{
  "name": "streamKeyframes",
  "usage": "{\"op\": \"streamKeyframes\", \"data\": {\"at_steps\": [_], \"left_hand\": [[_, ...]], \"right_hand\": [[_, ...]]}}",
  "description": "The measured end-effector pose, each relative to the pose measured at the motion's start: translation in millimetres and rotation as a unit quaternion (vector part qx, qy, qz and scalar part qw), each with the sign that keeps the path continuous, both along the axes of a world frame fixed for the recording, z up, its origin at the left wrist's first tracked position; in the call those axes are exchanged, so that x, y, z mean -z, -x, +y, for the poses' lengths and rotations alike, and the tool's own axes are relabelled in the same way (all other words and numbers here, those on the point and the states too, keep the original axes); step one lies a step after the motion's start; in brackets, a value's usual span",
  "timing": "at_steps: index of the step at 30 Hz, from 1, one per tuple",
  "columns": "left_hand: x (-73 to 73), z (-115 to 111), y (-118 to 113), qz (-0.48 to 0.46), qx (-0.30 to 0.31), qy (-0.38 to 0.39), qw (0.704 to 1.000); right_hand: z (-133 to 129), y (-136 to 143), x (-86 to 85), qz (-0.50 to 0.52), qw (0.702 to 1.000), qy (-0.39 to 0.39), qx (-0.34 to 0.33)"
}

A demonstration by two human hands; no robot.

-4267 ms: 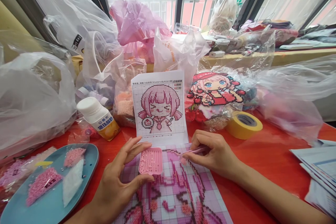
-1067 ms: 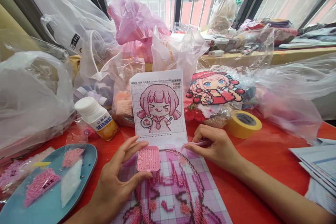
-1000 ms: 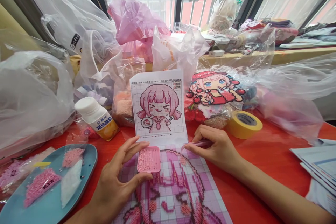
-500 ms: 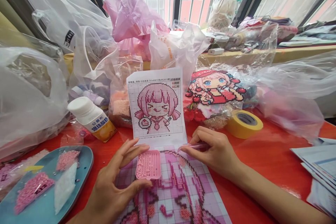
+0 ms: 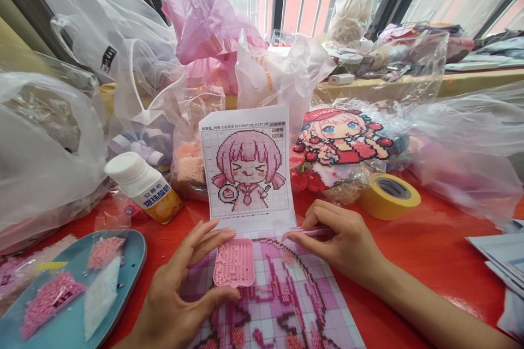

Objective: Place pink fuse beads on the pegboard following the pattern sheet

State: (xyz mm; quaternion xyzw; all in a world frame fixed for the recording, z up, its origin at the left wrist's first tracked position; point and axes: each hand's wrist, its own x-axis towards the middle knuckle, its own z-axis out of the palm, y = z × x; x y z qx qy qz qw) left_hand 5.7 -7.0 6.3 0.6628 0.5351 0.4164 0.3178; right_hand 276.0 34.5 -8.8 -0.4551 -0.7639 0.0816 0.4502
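Between the fingers and thumb of my left hand (image 5: 180,289) is a small pink ridged tray (image 5: 234,263), partly filled with pink beads lined up along its grooves. It is over the upper left of a beaded design (image 5: 282,289) on a gridded sheet, with dark outlines and pink and magenta beads. My right hand (image 5: 339,234) is closed on slim pink tweezers (image 5: 313,230). Their tip is near the design's top edge; whether it grips a bead I cannot tell. Behind the design stands a printed pattern chart (image 5: 249,174) of a pink-haired figure.
On the left, a blue plate (image 5: 137,251) carries small bags of beads, with a white bottle (image 5: 143,185) behind it. Yellow tape (image 5: 388,196) lies right of the chart, near a finished bead figure (image 5: 344,136). Plastic bags (image 5: 278,71) crowd the back; papers (image 5: 499,256) lie far right.
The whole view has shifted slightly, with most things appearing a little farther right. Beads in the tray look more spread along the grooves. Both hands keep their holds.
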Motion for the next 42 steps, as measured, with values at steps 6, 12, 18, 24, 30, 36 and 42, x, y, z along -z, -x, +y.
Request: {"op": "streamKeyframes", "data": {"at_steps": [6,12,18,24,30,36,42], "left_hand": [[-0.7,0,-1,0.001,-0.007,0.001,1.0],[-1.7,0,0,0.017,-0.01,-0.002,1.0],[-0.2,-1,1,0.006,-0.006,-0.008,1.0],[-1.2,0,2,0.028,0.003,-0.015,0.999],[3.0,4,7,0.047,0.032,-0.046,0.997],[1.2,1,3,0.018,0.0,-0.025,1.0],[-2.0,-1,-1,-0.004,-0.013,-0.004,1.0]], "right_hand": [[-1,0,-0.8,0.021,0.999,-0.03,0.027],[-1,-1,-2.4,0.074,0.995,-0.014,0.059],[-2,-1,-3.9,0.101,0.991,-0.007,0.084],[-1,1,-7.7,0.108,0.992,-0.015,0.059],[-2,3,-13.2,0.097,0.994,-0.028,0.044],[-5,5,-15.3,0.095,0.994,-0.034,0.038],[-6,5,-12.9,0.1,0.994,-0.026,0.032]]}}
